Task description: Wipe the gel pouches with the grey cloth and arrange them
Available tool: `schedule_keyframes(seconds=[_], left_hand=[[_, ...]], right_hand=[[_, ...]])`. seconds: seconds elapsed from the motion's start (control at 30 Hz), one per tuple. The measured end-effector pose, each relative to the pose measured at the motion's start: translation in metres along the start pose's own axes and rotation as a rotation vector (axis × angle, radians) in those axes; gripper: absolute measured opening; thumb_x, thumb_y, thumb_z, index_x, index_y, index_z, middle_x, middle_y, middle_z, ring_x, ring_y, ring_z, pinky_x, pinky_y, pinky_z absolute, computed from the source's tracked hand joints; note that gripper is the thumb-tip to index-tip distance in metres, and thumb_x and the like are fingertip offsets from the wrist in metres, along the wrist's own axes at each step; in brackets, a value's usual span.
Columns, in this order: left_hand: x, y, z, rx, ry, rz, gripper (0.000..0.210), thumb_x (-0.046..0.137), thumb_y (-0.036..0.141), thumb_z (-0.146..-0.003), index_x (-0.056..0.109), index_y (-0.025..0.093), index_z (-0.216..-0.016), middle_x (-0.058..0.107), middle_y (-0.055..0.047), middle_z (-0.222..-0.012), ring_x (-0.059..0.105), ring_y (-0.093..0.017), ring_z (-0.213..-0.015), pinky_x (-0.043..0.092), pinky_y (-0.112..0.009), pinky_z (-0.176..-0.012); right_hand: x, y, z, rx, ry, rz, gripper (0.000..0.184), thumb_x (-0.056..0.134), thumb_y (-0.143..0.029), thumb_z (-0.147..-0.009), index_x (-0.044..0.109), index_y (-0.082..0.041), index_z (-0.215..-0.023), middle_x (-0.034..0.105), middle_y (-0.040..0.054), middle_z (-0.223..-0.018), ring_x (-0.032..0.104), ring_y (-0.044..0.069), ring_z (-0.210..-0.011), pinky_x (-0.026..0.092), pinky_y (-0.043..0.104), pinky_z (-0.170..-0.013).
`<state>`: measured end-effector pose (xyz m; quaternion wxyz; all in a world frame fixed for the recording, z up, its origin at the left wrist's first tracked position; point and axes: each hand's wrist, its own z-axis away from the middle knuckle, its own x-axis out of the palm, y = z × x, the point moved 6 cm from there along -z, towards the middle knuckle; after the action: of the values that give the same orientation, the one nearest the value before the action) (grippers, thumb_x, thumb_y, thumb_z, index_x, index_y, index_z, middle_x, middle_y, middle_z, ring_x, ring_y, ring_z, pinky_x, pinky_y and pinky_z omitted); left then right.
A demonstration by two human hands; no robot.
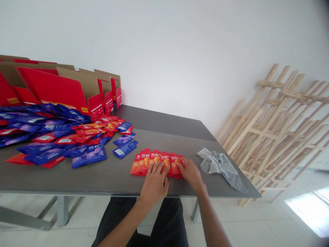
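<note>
A row of overlapping red and orange packets (144, 161) lies flat on the grey table before me, white characters printed across their tops. My left hand (155, 180) rests palm down, with its spread fingertips on the lower middle of the row. At the right end of the row, my right hand (189, 171) touches the last packet (175, 164), thumb on its front and fingers curled at its side edge. Whether those fingers grip the packet or only press against it is hard to see. Two blue packets (125, 150) lie just left of the row.
A heap of blue and red packets (51, 132) covers the table's left side, with open red cardboard boxes (61, 89) behind it. A crumpled grey cloth (218, 164) lies at right. Wooden slatted frames (272, 137) lean on the wall beyond the table's right edge.
</note>
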<state>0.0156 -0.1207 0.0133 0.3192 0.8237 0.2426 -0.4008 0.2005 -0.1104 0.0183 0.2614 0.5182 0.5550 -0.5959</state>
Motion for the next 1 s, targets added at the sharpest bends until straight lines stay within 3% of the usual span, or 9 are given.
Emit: schedule_keyframes(seconds=[0.13,0.27,0.37,0.47,0.67,0.8,0.9,1.0], left_hand=[[-0.001,0.002,0.002,0.030,-0.004,0.036,0.047,0.051,0.019,-0.089,0.058,0.019,-0.136,0.053,-0.011,-0.145,0.041,-0.030,-0.140,0.023,-0.056,-0.122],[-0.003,0.012,0.006,0.166,-0.048,0.126,0.047,0.048,0.010,-0.087,0.058,0.020,-0.132,0.055,-0.008,-0.140,0.045,-0.025,-0.136,0.036,-0.046,-0.117],[-0.003,0.014,0.010,0.202,-0.050,0.148,0.043,0.049,0.007,-0.085,0.062,0.022,-0.123,0.059,-0.007,-0.134,0.048,-0.024,-0.132,0.039,-0.044,-0.116],[-0.006,0.004,0.014,0.115,0.023,0.104,0.043,0.049,0.007,-0.086,0.062,0.021,-0.125,0.057,-0.009,-0.136,0.045,-0.026,-0.135,0.036,-0.050,-0.117],[-0.010,-0.019,0.027,-0.097,0.127,-0.019,0.048,0.051,0.015,-0.089,0.059,0.021,-0.136,0.049,-0.010,-0.150,0.034,-0.030,-0.145,0.024,-0.057,-0.122],[0.000,-0.016,0.029,-0.078,0.038,-0.039,0.049,0.055,0.028,-0.090,0.058,0.020,-0.139,0.053,-0.012,-0.147,0.037,-0.033,-0.144,0.024,-0.057,-0.122],[0.011,-0.010,0.029,-0.018,-0.018,-0.020,0.057,0.056,0.036,-0.091,0.050,0.025,-0.147,0.055,-0.009,-0.147,0.040,-0.036,-0.142,0.026,-0.060,-0.119],[0.021,-0.013,0.031,-0.043,0.003,-0.034,0.061,0.054,0.037,-0.094,0.044,0.023,-0.152,0.050,-0.012,-0.151,0.038,-0.037,-0.143,0.031,-0.060,-0.117]], right_hand=[[-0.015,0.003,-0.006,-0.017,0.055,-0.083,0.032,0.051,-0.039,-0.096,0.066,-0.023,-0.119,0.070,0.0094,-0.101,0.066,0.024,-0.096,0.048,0.034,-0.085],[-0.037,-0.006,-0.020,-0.031,0.137,-0.150,0.036,0.051,-0.037,-0.095,0.063,-0.020,-0.124,0.069,0.0069,-0.095,0.066,0.024,-0.093,0.047,0.037,-0.089],[-0.047,-0.035,-0.031,-0.119,0.169,-0.194,0.034,0.051,-0.035,-0.095,0.062,-0.021,-0.124,0.068,0.0064,-0.096,0.065,0.023,-0.096,0.046,0.037,-0.093],[-0.042,-0.085,-0.042,-0.264,0.091,-0.248,0.029,0.053,-0.031,-0.095,0.065,-0.023,-0.120,0.069,0.0048,-0.098,0.065,0.021,-0.097,0.045,0.035,-0.094],[0.002,-0.205,-0.064,-0.481,-0.205,-0.319,0.020,0.057,-0.030,-0.094,0.070,-0.026,-0.109,0.071,0.0023,-0.100,0.065,0.020,-0.096,0.045,0.033,-0.092],[0.051,-0.265,-0.085,-0.368,-0.407,-0.471,0.011,0.063,-0.022,-0.089,0.072,-0.024,-0.093,0.071,0.0045,-0.104,0.062,0.025,-0.106,0.042,0.038,-0.098],[0.085,-0.305,-0.095,-0.319,-0.469,-0.554,0.008,0.064,-0.019,-0.087,0.070,-0.023,-0.083,0.071,0.0033,-0.102,0.059,0.025,-0.111,0.042,0.038,-0.099],[0.118,-0.342,-0.093,-0.242,-0.605,-0.685,0.013,0.065,-0.027,-0.089,0.068,-0.021,-0.078,0.069,0.0031,-0.089,0.062,0.021,-0.095,0.049,0.030,-0.083]])
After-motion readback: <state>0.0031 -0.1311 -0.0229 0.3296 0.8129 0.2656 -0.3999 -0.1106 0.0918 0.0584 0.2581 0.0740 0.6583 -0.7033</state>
